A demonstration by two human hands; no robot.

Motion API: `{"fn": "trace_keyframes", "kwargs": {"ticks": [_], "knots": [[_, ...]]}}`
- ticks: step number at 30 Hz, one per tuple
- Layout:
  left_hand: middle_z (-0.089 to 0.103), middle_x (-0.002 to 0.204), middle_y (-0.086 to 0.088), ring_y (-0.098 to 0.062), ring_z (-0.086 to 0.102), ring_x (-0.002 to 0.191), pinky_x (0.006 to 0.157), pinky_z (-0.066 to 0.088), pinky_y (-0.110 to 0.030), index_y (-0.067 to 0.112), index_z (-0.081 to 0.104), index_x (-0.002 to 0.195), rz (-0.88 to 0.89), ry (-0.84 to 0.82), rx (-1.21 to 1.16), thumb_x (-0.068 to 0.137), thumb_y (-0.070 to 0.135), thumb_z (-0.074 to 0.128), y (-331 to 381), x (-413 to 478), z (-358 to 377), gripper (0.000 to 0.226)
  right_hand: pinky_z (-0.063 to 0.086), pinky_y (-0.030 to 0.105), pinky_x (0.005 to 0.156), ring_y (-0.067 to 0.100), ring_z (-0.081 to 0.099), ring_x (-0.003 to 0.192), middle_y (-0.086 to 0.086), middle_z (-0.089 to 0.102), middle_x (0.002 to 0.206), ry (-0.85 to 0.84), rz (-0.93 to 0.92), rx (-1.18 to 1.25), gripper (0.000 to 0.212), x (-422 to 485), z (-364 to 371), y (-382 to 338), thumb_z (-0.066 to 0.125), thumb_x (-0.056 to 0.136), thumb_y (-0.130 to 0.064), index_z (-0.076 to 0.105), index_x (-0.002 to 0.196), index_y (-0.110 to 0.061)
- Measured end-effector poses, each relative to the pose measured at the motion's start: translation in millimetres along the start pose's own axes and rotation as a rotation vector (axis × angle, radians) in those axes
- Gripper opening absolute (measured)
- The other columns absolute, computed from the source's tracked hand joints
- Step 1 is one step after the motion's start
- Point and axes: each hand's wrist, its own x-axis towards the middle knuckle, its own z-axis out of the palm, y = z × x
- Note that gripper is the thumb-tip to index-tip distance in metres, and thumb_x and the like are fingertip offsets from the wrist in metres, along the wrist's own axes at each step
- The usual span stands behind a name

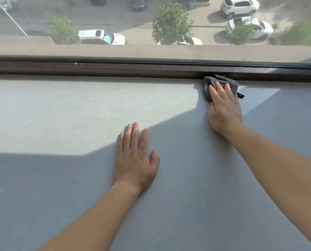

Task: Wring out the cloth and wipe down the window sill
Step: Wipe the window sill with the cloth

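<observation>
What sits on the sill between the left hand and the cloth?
Nothing: in the head view only bare grey window sill, part sunlit and part shaded, runs from the left hand to the cloth under the right hand.

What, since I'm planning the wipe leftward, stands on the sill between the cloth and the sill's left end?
Nothing visible. The cloth, under the right hand, lies against the frame; the sill leftward along the frame is bare. The left hand rests flat nearer the person, off that line.
</observation>
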Motion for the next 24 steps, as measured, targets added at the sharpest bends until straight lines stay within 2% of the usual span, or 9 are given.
{"fn": "trace_keyframes", "kwargs": {"ticks": [2,6,8,10,12,15,18,20,24], "knots": [[-0.001,0.167,-0.01,-0.023,-0.011,0.153,0.124,-0.003,-0.044,0.014,0.016,0.157,-0.003,-0.004,-0.002,0.092,0.045,0.021,0,-1,-1,0.072,-0.001,0.044,0.125,0.02,-0.001,0.155,-0.007,0.011,0.168,0.017,0.008,0.011,0.057,-15,12,-22,0.028,0.101,-0.02,0.023,0.158,-0.024],[0.005,0.167,-0.012,-0.026,-0.006,0.154,0.124,0.0,-0.045,0.012,0.021,0.156,0.006,0.005,-0.023,0.091,0.045,0.022,1,0,-4,0.072,-0.001,0.039,0.125,0.016,0.0,0.155,-0.01,0.013,0.167,-0.072,-0.264,-0.013,0.057,-31,11,-17,0.031,0.103,-0.02,0.023,0.158,-0.026],[0.009,0.166,-0.014,-0.027,-0.002,0.154,0.124,0.001,-0.046,0.011,0.024,0.155,0.013,0.014,-0.022,0.091,0.044,0.024,0,1,-3,0.071,-0.001,0.038,0.125,0.017,0.001,0.155,-0.007,0.013,0.168,-0.076,-0.181,-0.02,0.056,-18,0,10,0.031,0.103,-0.018,0.023,0.159,-0.024],[0.013,0.165,-0.015,-0.029,0.002,0.153,0.124,0.003,-0.046,0.01,0.027,0.153,0.017,0.025,-0.015,0.091,0.043,0.027,-1,2,-2,0.07,0.0,0.041,0.125,0.021,0.0,0.155,-0.003,0.01,0.168,-0.034,0.031,-0.01,0.057,-11,-8,27,0.03,0.103,-0.018,0.022,0.159,-0.021],[0.015,0.165,-0.016,-0.03,0.004,0.153,0.124,0.004,-0.046,0.01,0.029,0.152,0.014,0.027,-0.006,0.09,0.043,0.028,-1,2,-1,0.07,0.0,0.044,0.125,0.023,-0.001,0.155,-0.002,0.009,0.169,0.006,0.102,-0.027,0.057,-22,-4,16,0.03,0.103,-0.019,0.02,0.159,-0.02],[0.015,0.164,-0.016,-0.03,0.004,0.153,0.124,0.004,-0.047,0.01,0.029,0.152,0.015,0.029,-0.001,0.09,0.043,0.027,-2,1,1,0.07,-0.001,0.044,0.125,0.021,-0.002,0.155,-0.005,0.009,0.168,-0.02,-0.083,-0.02,0.057,-64,7,-5,0.032,0.103,-0.024,0.02,0.159,-0.021],[0.014,0.165,-0.016,-0.03,0.003,0.153,0.124,0.002,-0.046,0.009,0.029,0.152,0.011,0.033,-0.002,0.09,0.043,0.026,-2,1,-1,0.071,-0.003,0.039,0.125,0.014,-0.002,0.155,-0.01,0.009,0.167,-0.109,-0.257,-0.025,0.056,-84,1,11,0.034,0.105,-0.027,0.021,0.159,-0.025],[0.014,0.165,-0.015,-0.029,0.003,0.153,0.124,0.002,-0.045,0.01,0.029,0.152,0.015,0.04,-0.004,0.09,0.043,0.026,-2,2,0,0.07,-0.004,0.036,0.125,0.013,-0.003,0.155,-0.01,0.009,0.167,-0.098,-0.189,-0.025,0.055,-73,-7,33,0.034,0.105,-0.025,0.021,0.159,-0.026],[0.017,0.163,-0.017,-0.031,0.006,0.152,0.124,0.003,-0.046,0.009,0.031,0.15,0.015,0.058,0.003,0.09,0.042,0.027,-1,2,2,0.069,-0.006,0.041,0.125,0.019,-0.007,0.155,-0.005,0.004,0.169,-0.023,0.05,-0.02,0.057,-76,-9,40,0.031,0.105,-0.025,0.017,0.16,-0.022]]}}
